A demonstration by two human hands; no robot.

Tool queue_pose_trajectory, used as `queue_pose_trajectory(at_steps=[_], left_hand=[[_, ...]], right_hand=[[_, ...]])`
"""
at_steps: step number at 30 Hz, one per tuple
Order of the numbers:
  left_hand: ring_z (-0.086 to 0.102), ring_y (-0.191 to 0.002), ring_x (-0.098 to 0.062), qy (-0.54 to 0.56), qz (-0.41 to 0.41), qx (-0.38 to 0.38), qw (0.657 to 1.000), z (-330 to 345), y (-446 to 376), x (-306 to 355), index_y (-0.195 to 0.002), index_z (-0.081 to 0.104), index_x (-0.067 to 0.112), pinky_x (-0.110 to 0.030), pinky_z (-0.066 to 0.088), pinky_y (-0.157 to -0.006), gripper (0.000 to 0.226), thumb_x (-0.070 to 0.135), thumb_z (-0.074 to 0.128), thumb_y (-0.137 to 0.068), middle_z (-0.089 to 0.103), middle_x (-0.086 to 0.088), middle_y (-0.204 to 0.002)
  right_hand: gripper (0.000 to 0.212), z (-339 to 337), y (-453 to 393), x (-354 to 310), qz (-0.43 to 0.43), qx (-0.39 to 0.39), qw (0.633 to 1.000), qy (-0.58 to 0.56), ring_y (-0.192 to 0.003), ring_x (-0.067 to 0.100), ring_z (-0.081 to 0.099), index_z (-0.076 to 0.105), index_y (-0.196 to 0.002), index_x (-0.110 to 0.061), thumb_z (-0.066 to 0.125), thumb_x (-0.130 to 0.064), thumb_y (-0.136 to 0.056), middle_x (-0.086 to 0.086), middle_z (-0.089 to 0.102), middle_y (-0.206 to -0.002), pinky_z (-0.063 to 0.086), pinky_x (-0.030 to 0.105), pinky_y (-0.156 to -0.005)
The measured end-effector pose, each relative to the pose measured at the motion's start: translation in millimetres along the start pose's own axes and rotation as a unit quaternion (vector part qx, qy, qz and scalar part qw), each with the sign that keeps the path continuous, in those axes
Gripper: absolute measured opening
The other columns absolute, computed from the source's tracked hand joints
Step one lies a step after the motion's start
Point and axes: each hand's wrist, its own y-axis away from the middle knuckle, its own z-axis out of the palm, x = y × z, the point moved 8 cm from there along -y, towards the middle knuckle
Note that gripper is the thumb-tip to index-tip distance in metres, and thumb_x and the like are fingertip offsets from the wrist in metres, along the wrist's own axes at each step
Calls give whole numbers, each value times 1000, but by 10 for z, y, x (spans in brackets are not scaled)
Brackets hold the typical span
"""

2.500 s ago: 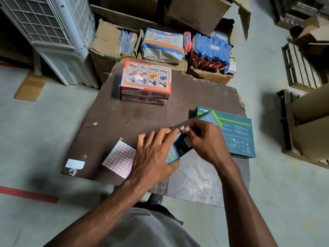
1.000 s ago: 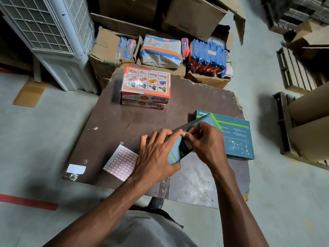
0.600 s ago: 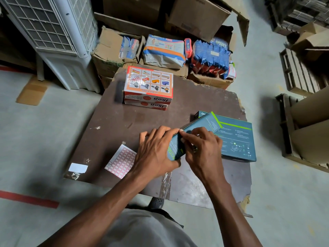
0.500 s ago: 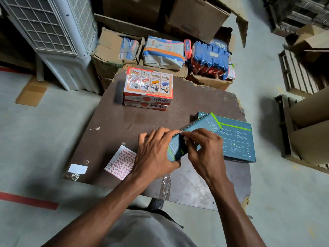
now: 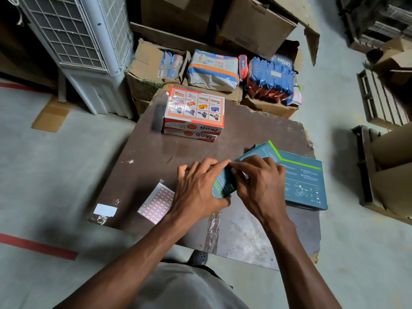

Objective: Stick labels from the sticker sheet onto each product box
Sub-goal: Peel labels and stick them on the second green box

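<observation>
We note the right hand with fingers curled, fingertips pressing the upper edge of the tilted teal box, where 2.5 s ago they pinched a small label; that label is now out of sight. The left hand still grips the box's near end, fingers wrapped over it, thumb beneath. The box remains propped against the flat teal box, the sticker sheet unmoved beside the left wrist on the brown board.
</observation>
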Motion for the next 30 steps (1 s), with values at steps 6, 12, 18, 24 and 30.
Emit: queue_pose_trajectory(at_steps=[6,12,18,24,30], left_hand=[[57,-115,-11,7,-4,7,1000,-20,-26,-12,-140,47,39,-39,36,-98,85,63,71,-62,55,16,-126],[58,-114,-10,-3,-5,13,1000,-41,-65,-47,-139,49,40,-37,31,-98,84,65,71,-62,57,16,-126],[60,-112,-11,-16,3,6,1000,-80,-119,-67,-139,46,42,-39,32,-96,82,66,71,-65,56,15,-124],[59,-113,-10,-41,8,-1,999,-135,-199,-120,-143,40,45,-38,30,-96,81,69,68,-71,55,16,-126],[49,-122,-13,-62,21,-35,997,-99,-248,-114,-156,15,52,-40,30,-102,86,60,63,-84,48,11,-135]], right_hand=[[18,21,-18,52,26,16,999,-9,-93,23,53,79,-105,-34,64,-35,-95,-9,71,-102,35,38,-79],[23,105,25,104,39,3,999,-37,-103,22,47,79,-110,-34,62,-34,-95,-7,66,-106,30,35,-79],[27,163,20,49,25,-2,999,-27,-101,24,48,76,-117,-34,62,-30,-95,-5,62,-112,33,37,-78],[30,210,34,-13,40,8,999,-28,-107,26,49,69,-125,-38,62,-25,-99,-3,59,-121,38,43,-82],[23,314,32,34,72,4,994,-86,-120,22,41,66,-122,-42,61,-32,-102,-7,49,-135,35,41,-92]])
